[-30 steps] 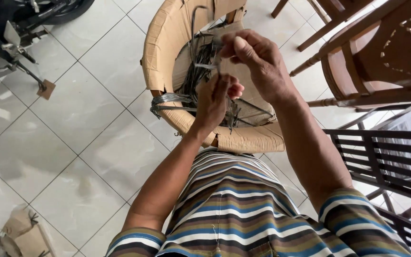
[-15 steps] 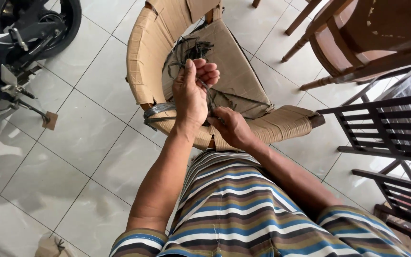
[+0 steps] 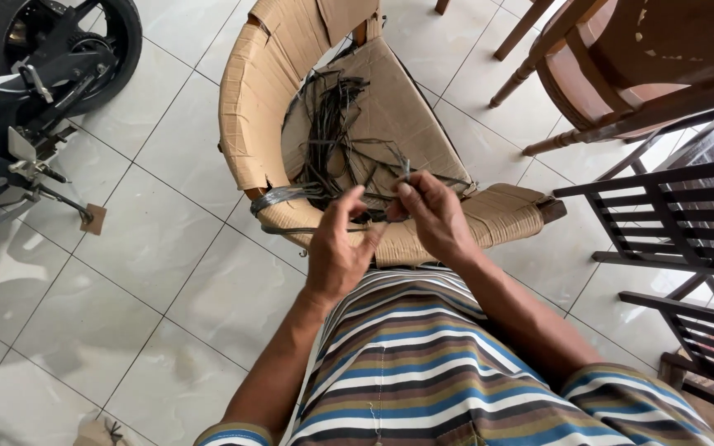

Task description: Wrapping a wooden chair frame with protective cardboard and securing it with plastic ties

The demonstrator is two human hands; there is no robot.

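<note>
A chair wrapped in brown cardboard [image 3: 245,99] stands right in front of me, with a bundle of dark flat strips [image 3: 332,124] lying on its seat. My right hand [image 3: 435,215] pinches one dark strip [image 3: 402,169] between thumb and fingers above the chair's front rail. My left hand [image 3: 336,252] is just beside it, fingers curled around the same strip where it runs left. More dark strip is wound around the chair's front left corner [image 3: 278,196]. My striped shirt fills the bottom of the view.
A parked motorcycle [image 3: 26,74] stands at the upper left on the white tiled floor [image 3: 150,239]. A carved wooden chair [image 3: 646,58] is at the upper right, and dark slatted furniture [image 3: 671,223] at the right. A cardboard scrap [image 3: 97,431] lies at the bottom left.
My left hand has dropped from above the seat to the front rail. My right hand rose slightly to meet it. The strip bundle on the seat is now uncovered.
</note>
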